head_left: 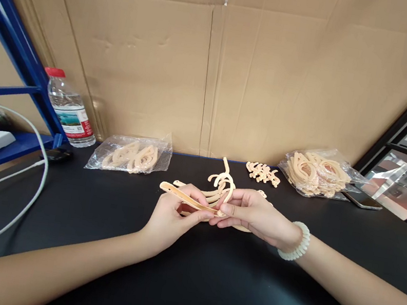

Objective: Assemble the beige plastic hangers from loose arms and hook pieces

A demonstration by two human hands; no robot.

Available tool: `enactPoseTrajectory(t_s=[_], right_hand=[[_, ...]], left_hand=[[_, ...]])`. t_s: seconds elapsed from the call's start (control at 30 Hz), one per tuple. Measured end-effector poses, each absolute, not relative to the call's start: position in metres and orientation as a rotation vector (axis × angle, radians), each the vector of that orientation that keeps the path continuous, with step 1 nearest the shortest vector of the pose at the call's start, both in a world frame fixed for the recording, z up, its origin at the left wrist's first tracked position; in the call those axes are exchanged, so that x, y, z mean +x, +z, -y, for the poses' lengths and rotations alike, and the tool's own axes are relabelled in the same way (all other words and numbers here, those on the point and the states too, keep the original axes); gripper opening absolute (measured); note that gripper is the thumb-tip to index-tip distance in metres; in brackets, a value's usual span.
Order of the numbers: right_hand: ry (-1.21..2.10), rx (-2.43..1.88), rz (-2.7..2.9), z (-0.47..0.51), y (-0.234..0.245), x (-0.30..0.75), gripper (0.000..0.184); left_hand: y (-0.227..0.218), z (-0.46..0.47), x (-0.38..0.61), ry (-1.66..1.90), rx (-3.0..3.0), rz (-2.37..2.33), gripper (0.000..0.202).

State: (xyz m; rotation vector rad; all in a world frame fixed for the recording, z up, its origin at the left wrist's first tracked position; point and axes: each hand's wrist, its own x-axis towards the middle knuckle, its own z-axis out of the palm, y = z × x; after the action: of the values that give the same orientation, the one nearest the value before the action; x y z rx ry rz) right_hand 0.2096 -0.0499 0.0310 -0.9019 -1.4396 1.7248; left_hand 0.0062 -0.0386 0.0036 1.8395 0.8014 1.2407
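Observation:
Both my hands meet over the middle of a black table (103, 240). My left hand (171, 217) is closed on a long cream plastic hanger arm (186, 197), which it holds level. My right hand (251, 213), with a white bead bracelet on its wrist, pinches the hanger's hook piece (222, 179) where it joins the arm. Under my hands lie a few more cream curved parts (209, 193), partly hidden.
A clear bag of cream parts (130, 155) lies at the back left and a fuller bag (317, 171) at the back right, with loose hooks (263, 173) between. A water bottle (68, 108), white cable (30, 196), phone (362, 200) and cardboard wall (217, 71) surround them.

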Motion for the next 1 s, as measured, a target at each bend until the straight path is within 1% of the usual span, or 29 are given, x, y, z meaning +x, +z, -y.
enactPoseTrajectory(t_s=[0.2, 0.37, 0.57, 0.73, 0.9, 1.0], right_hand=[[1.535, -0.889, 1.528, 0.049, 0.024, 0.206, 0.028], [1.326, -0.869, 1.597, 0.052, 0.019, 0.200, 0.026], [1.261, -0.834, 1.607, 0.058, 0.018, 0.193, 0.028], [1.311, -0.820, 1.602, 0.058, 0.019, 0.193, 0.029], [1.065, -0.897, 1.673, 0.055, 0.020, 0.196, 0.032], [1.122, -0.922, 1.655, 0.056, 0.021, 0.197, 0.030]], left_hand=[[0.005, 0.041, 0.007, 1.215, 1.843, -0.801, 0.013], [0.005, 0.043, 0.009, 1.194, 1.735, -0.817, 0.015], [0.009, 0.050, 0.015, 1.205, 1.584, -0.782, 0.016], [0.012, 0.052, 0.017, 1.226, 1.503, -0.797, 0.018], [0.010, 0.049, 0.016, 1.221, 1.444, -0.859, 0.020], [0.008, 0.049, 0.016, 1.181, 1.433, -0.832, 0.019]])
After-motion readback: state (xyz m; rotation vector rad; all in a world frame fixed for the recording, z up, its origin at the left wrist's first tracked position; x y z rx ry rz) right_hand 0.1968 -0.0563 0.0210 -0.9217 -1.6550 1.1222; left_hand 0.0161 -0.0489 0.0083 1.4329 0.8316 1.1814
